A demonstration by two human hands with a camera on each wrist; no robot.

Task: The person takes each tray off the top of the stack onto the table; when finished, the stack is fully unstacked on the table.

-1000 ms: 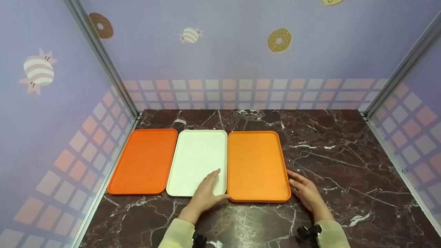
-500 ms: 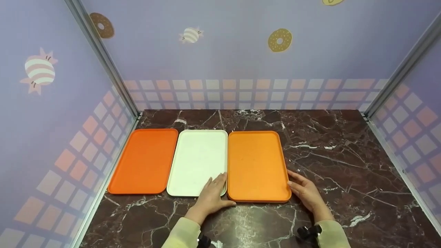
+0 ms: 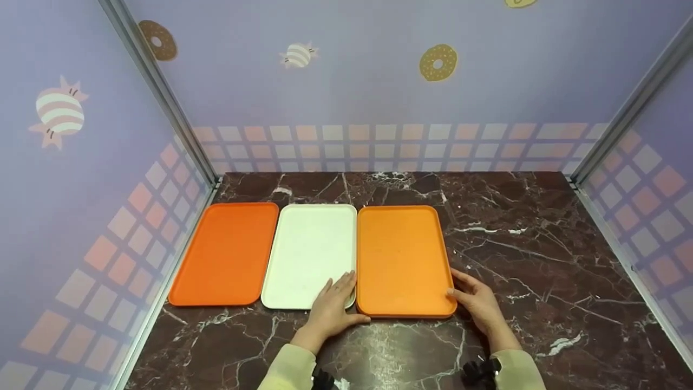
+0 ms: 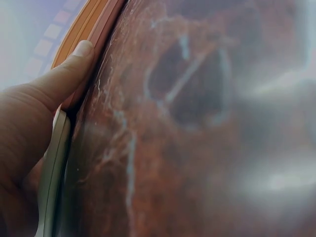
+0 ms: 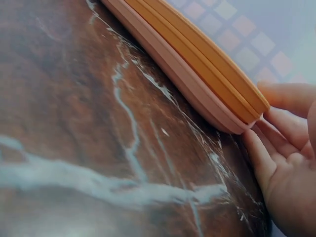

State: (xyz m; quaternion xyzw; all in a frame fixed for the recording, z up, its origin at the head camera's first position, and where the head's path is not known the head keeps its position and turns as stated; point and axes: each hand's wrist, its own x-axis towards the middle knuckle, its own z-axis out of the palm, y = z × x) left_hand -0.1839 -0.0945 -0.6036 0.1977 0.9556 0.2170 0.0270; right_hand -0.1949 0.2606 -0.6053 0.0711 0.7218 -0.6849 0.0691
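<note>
In the head view an orange tray [image 3: 403, 254] tops a stack beside a white tray [image 3: 308, 244]. The right wrist view shows orange rims over a pinkish tray [image 5: 177, 74] at the bottom. My left hand [image 3: 331, 314] lies across the near right corner of the white tray, fingers straight; its thumb touches the front side of the stack. My right hand [image 3: 482, 309] holds the near right edge of the orange tray, thumb over the rim and fingers along the side. Its fingertips sit around the rim in the right wrist view.
A red-orange tray [image 3: 227, 254] lies left of the white one, near the left wall panel [image 3: 70, 206]. All rest on a dark marbled table [image 3: 530, 238], whose surface extends to the right. Patterned panels enclose the back and both sides.
My left hand has shifted right, its thumb now against the stack's front. My right thumb has moved onto the orange tray's rim. The trays have not visibly moved.
</note>
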